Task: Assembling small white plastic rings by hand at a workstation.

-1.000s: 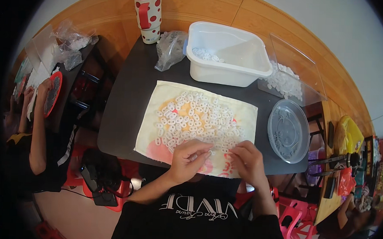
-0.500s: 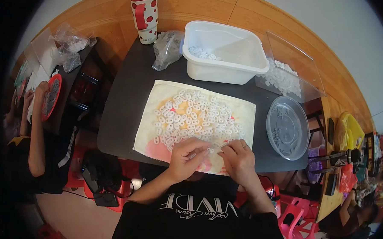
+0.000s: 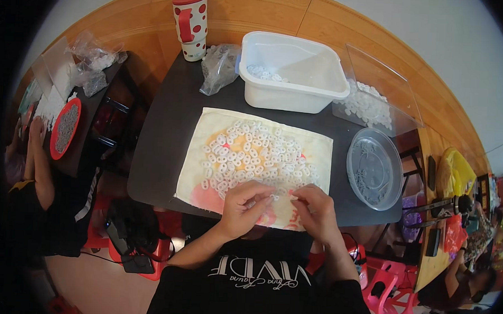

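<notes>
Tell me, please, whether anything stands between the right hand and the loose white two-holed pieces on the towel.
Nothing visible does: from the right hand, the white two-holed pieces lie uncovered on the printed towel. The white plastic tub stands past the towel's far edge, beyond them.

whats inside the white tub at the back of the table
Inside the white tub, a cluster of small white pieces lies toward the left end. The near wall hides the bottom just behind it, so anything there cannot be seen.
</notes>
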Action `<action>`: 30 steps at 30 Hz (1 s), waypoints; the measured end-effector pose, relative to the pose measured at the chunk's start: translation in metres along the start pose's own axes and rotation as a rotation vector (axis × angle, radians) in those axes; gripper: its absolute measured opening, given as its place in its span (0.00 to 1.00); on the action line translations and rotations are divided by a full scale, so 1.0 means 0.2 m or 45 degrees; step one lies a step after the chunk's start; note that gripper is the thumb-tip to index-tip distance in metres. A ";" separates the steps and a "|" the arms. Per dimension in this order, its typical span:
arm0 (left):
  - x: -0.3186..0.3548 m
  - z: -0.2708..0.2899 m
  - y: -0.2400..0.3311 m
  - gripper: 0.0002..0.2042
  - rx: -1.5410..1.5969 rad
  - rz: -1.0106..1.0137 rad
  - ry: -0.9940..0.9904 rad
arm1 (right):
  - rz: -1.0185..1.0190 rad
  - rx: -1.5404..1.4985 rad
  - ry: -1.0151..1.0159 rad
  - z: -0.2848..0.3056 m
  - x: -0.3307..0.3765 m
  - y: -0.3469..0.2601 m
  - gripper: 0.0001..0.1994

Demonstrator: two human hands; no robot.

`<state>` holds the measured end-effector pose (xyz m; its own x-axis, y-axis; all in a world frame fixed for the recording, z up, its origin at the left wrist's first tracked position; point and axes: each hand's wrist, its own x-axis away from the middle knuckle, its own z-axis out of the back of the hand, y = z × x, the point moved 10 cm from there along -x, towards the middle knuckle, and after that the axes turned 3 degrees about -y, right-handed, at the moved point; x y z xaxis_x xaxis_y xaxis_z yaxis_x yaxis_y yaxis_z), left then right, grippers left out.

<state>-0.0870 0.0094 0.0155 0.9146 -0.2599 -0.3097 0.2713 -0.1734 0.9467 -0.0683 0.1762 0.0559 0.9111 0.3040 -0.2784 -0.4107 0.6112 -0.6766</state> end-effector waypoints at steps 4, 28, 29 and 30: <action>0.00 0.00 -0.01 0.13 0.003 0.013 -0.011 | -0.320 -0.603 -0.008 -0.03 0.03 0.14 0.10; 0.00 -0.01 -0.03 0.17 0.140 0.075 -0.036 | 0.083 -0.534 -0.002 -0.07 -0.14 -0.06 0.12; 0.00 -0.01 -0.02 0.16 0.104 0.031 -0.039 | 0.075 -0.527 -0.004 -0.08 -0.14 -0.05 0.12; 0.00 -0.01 -0.02 0.15 0.071 -0.011 -0.047 | 0.075 -0.529 -0.006 -0.08 -0.13 -0.06 0.12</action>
<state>-0.0869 0.0128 0.0117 0.9005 -0.2925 -0.3218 0.2610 -0.2284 0.9379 -0.0875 0.1493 0.0600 0.8857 0.3337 -0.3226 -0.4122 0.2461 -0.8772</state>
